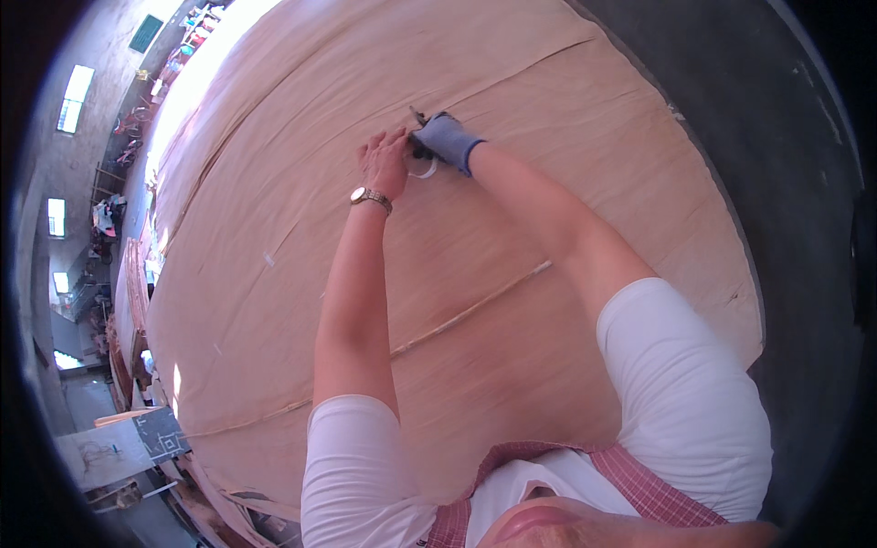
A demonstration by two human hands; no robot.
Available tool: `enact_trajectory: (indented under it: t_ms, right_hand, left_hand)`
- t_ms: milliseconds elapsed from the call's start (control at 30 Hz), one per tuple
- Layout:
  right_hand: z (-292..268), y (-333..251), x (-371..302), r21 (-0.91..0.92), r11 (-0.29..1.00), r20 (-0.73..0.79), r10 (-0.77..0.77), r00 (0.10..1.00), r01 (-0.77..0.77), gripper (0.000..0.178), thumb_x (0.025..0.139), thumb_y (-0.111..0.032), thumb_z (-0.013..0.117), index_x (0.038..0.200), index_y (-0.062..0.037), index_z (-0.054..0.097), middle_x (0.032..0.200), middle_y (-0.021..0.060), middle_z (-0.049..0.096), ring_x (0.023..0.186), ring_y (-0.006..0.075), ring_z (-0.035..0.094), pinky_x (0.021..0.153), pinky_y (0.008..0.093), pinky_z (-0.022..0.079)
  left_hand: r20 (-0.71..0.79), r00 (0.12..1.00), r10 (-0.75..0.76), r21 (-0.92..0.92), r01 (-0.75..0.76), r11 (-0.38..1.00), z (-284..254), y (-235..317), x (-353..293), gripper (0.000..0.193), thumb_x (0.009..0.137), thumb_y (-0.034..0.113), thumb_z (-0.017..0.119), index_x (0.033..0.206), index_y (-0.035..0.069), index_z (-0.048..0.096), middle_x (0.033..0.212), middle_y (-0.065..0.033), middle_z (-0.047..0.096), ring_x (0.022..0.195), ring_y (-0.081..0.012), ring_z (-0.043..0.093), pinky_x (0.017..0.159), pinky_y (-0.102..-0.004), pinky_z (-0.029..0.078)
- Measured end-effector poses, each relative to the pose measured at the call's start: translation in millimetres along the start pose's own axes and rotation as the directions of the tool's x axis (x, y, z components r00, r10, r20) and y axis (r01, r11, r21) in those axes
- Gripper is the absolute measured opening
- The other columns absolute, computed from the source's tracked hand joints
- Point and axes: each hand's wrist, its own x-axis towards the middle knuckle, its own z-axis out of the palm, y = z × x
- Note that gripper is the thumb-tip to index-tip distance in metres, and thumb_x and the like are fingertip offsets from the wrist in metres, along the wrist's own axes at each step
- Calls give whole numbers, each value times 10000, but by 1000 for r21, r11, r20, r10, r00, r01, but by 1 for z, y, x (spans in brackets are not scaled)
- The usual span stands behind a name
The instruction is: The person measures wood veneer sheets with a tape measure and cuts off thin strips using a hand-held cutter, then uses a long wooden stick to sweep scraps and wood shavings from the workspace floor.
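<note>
A broad, tan sheet of wood veneer (484,219) lies spread out under my arms, with long dark seams and creases across it. My left hand (384,164), bare and with a wristwatch (370,197) at its wrist, rests on the sheet with its fingers stretched out. Right beside it, my right hand (446,139) in a blue-grey glove is closed round a small dark tool (420,146). A white, ring-like band (422,170) shows just below the tool, between the two hands. The tool's exact kind is hidden by the glove.
A pale, narrow strip (475,305) runs along the sheet nearer to me. Dark floor (786,183) borders the sheet's right edge. Off to the left are stacked brown sheets (137,283), a marked dark board (163,433) and a wall with windows (75,99).
</note>
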Motion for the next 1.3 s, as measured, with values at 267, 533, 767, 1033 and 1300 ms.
enact_trajectory:
  t_ms: [267, 533, 767, 1033, 1300]
  right_hand:
    - [-104, -33, -19, -481, 841, 184, -179, 967, 247, 366, 872, -329, 587, 1000, -4, 696, 823, 128, 711, 740, 230, 692, 647, 351, 526]
    - [-330, 49, -58, 117, 982, -275, -111, 955, 148, 368, 884, -406, 666, 989, -53, 661, 746, 35, 698, 548, 55, 467, 516, 228, 408]
    - [-379, 58, 17, -413, 901, -203, -234, 951, 134, 398, 813, -441, 673, 862, -50, 726, 685, 71, 681, 577, 174, 570, 576, 332, 464]
    - [-379, 68, 38, -768, 628, -317, -208, 925, -122, 430, 800, -450, 674, 868, -31, 736, 746, 106, 714, 760, 233, 707, 719, 369, 533]
    - [-384, 99, -16, -369, 925, -327, -219, 919, 89, 332, 781, -359, 718, 804, -28, 706, 693, 90, 695, 607, 165, 663, 566, 314, 514]
  left_hand:
    - [264, 960, -96, 98, 72, 993, -1, -1, 17, 477, 875, 91, 526, 1334, 216, 554, 1419, 28, 511, 1291, -236, 469, 1057, -445, 335]
    - [-54, 987, 149, -236, -157, 959, 55, 139, 164, 674, 935, 343, 538, 1499, 73, 286, 1547, -145, 298, 1444, -302, 235, 1176, -431, 185]
    - [-39, 988, 149, -153, -153, 976, 85, 236, 206, 727, 935, 467, 494, 1497, 59, 281, 1531, -123, 343, 1443, -302, 247, 1170, -480, 161]
    - [-127, 955, 269, -103, -283, 954, 93, 250, 231, 534, 939, 369, 457, 1427, 152, 444, 1453, -65, 451, 1286, -297, 442, 996, -530, 352]
    - [48, 955, 293, 50, -295, 954, 71, 278, 244, 503, 914, 307, 474, 1415, 258, 465, 1428, -79, 467, 1266, -285, 455, 963, -519, 376]
